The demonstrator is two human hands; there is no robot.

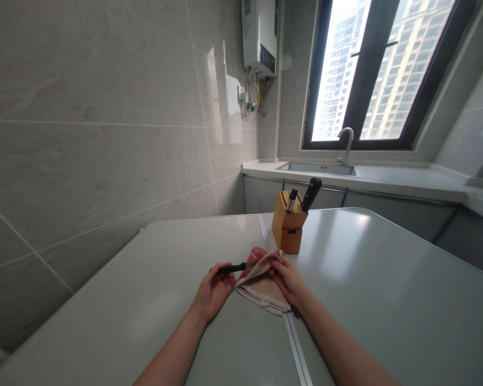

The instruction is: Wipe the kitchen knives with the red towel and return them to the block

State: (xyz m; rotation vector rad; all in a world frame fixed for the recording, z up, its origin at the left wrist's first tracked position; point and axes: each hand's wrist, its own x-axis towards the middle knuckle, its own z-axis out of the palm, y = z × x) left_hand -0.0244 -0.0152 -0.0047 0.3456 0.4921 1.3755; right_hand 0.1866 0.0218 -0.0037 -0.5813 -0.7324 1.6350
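My left hand (215, 292) is closed on the black handle of a small knife (234, 268), held level above the table. The blade runs to the right into a folded pink and red cloth (264, 289), which covers most of it. My right hand (287, 277) grips the cloth around the blade, fingers pinched near its upper edge; the blade's tip is hidden. Just beyond the cloth stands a wooden knife block (288, 228). In its slots are a large black-handled knife (311, 194) and a second, smaller handle (292, 200) in black and pale tones.
The pale table (153, 300) has a metal seam strip (295, 348) running down its middle. Behind it is a counter with a sink (320, 169) and a faucet (348, 145) below a window. A water heater (261, 35) hangs on the tiled wall.
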